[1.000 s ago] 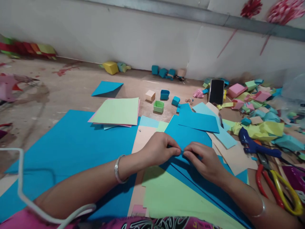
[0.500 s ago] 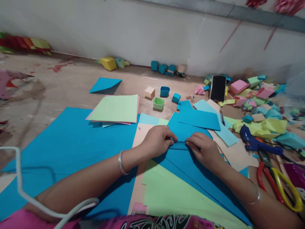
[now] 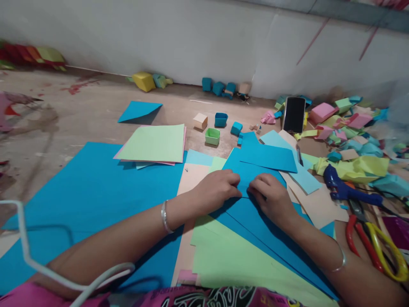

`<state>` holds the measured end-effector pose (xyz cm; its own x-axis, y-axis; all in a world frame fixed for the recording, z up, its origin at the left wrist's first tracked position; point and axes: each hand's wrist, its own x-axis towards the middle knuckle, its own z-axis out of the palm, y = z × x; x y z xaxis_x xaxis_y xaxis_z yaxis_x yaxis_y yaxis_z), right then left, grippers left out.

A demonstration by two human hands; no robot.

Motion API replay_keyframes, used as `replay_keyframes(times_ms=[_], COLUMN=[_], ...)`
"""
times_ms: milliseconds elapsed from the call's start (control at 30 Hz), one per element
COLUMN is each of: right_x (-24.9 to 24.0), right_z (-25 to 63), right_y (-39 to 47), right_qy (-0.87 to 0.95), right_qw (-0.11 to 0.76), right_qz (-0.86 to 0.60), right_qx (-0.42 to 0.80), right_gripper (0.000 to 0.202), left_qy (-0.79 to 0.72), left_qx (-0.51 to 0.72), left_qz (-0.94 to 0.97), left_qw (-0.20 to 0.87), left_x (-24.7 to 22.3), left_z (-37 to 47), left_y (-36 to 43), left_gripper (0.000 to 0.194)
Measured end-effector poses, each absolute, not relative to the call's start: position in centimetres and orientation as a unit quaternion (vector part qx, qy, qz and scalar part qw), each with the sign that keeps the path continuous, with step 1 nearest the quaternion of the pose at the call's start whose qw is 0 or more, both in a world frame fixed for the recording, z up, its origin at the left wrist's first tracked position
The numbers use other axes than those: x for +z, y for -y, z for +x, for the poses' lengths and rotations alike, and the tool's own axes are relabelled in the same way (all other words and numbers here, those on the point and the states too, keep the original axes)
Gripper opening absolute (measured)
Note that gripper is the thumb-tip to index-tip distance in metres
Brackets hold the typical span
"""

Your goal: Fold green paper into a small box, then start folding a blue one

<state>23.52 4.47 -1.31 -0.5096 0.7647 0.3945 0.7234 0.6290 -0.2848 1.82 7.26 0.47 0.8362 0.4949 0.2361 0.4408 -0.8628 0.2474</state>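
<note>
A sheet of blue paper (image 3: pixel 243 204) lies between my hands, with a narrow crease line across it. My left hand (image 3: pixel 217 190) is closed, fingers curled under, its fingertips pressed on the paper at the left of the crease. Opposite it, my right hand (image 3: pixel 273 195) pinches at the crease's right end; the thumb tip is partly hidden. More blue paper (image 3: pixel 262 238) and pale green sheets (image 3: pixel 243 264) lie beneath. Just beyond the hands rests a loose blue piece (image 3: pixel 271 157).
Small folded paper boxes, including a green one (image 3: pixel 212 136) and a blue one (image 3: pixel 220 120), stand farther back. To the right are a phone (image 3: pixel 294 114), a blue glue gun (image 3: pixel 347 189), red-and-yellow-handled scissors (image 3: pixel 359 234) and heaped paper pieces. A white cable (image 3: pixel 27 243) crosses at left.
The raised blue fold between my fingers now lies flatter. My left hand has shifted slightly right and its fingers have curled in more; the right hand stays close by.
</note>
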Motion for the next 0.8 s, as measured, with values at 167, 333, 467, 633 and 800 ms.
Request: replay_keyframes(times_ms=[167,333,467,633,800], right_x=[-0.4,1.1,1.2,1.0,1.6], right_z=[23.6,23.2,23.0,23.8,24.0], right_y=[-3.9,-2.4,-1.4,-0.9,-1.2], right_qy=[0.928,0.946,0.93,0.887,0.879], right_qw=[0.199,0.087,0.063,0.076,0.071], right_qz=[-0.307,-0.298,-0.36,-0.453,-0.466], right_qx=[-0.069,-0.093,-0.043,0.051,0.076], right_gripper=[0.023,0.027,0.03,0.032,0.036], left_qy=[-0.228,-0.254,-0.281,-0.292,-0.312], left_qx=[0.054,0.023,-0.011,-0.042,-0.094], left_qz=[0.972,0.967,0.96,0.955,0.945], left_qw=[0.017,0.003,0.012,0.022,-0.02], left_x=[1.4,1.9,2.2,2.7,3.6], left_z=[2.1,2.4,2.8,3.1,3.3], left_y=[-6.4,-5.1,-4.0,-3.2,-1.9], left_gripper=[0.019,0.02,0.01,0.01,0.014])
